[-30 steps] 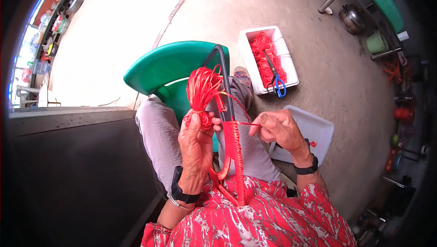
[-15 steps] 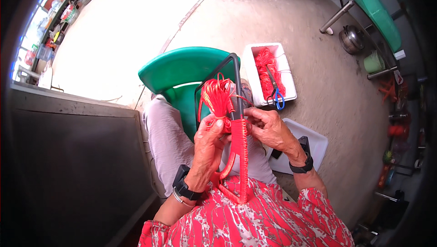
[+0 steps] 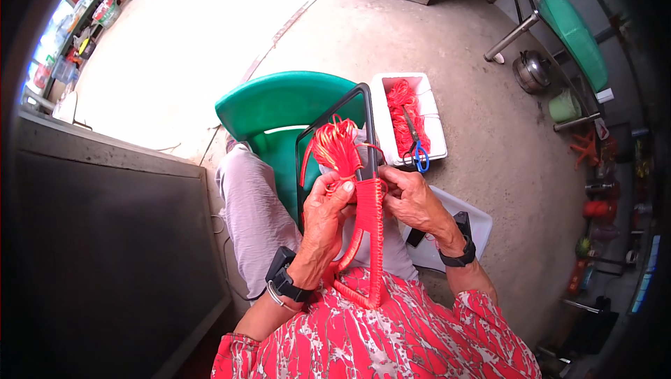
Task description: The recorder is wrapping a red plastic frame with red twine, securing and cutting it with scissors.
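Observation:
A dark metal frame (image 3: pixel 365 110) stands upright over my lap, its lower part wrapped in woven red cord (image 3: pixel 372 236). My left hand (image 3: pixel 327 217) grips the frame's left side and a bundle of loose red cord (image 3: pixel 336 147) that fans out above my thumb. My right hand (image 3: pixel 412 201) is closed on the frame's right bar at the top of the wrapped section, fingers pinching the cord. Both wrists carry black bands.
A green plastic chair (image 3: pixel 279 110) stands in front of my knees. A white tub (image 3: pixel 391 89) to its right holds red cord and blue-handled scissors (image 3: pixel 417 155). A white lid (image 3: pixel 475 222) lies by my right side. A dark wall runs along the left. A metal pot (image 3: pixel 530 70) sits far right.
My right hand has moved in from the side onto the frame's right bar. The view has shifted so frame and hands sit more to the middle.

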### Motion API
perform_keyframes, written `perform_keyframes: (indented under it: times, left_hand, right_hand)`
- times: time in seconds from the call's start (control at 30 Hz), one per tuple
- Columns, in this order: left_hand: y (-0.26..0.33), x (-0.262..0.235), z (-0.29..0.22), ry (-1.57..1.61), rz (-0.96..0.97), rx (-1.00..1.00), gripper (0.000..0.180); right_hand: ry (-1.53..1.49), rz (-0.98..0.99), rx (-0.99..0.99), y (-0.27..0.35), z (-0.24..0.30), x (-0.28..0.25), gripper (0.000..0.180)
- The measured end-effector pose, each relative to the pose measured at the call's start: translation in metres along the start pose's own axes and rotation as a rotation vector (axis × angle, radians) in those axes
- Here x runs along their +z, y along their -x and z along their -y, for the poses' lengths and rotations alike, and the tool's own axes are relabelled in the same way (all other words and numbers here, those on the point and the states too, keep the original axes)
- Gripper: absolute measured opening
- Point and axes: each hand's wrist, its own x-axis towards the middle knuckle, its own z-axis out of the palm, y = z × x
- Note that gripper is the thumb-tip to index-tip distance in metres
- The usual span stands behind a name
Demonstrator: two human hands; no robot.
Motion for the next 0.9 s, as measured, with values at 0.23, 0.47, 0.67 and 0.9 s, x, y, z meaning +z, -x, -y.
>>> perform_keyframes:
  times: [0.23,0.47,0.67,0.9]
  left_hand:
    - [-0.001,0.002,-0.002,-0.020,-0.004,0.009,0.035]
    - [-0.001,0.004,-0.002,-0.007,-0.026,0.015,0.034]
    - [0.002,0.007,-0.002,-0.168,-0.054,0.043,0.034]
    - [0.004,0.011,-0.007,-0.288,0.052,-0.026,0.024]
  right_hand:
    - [0.075,-0.007,-0.069,-0.004,-0.004,0.000,0.032]
    - [0.078,-0.005,-0.075,-0.004,-0.006,0.001,0.033]
    - [0.236,-0.002,-0.108,-0.007,-0.005,-0.001,0.036]
    - [0.280,-0.175,-0.258,-0.009,-0.003,-0.009,0.033]
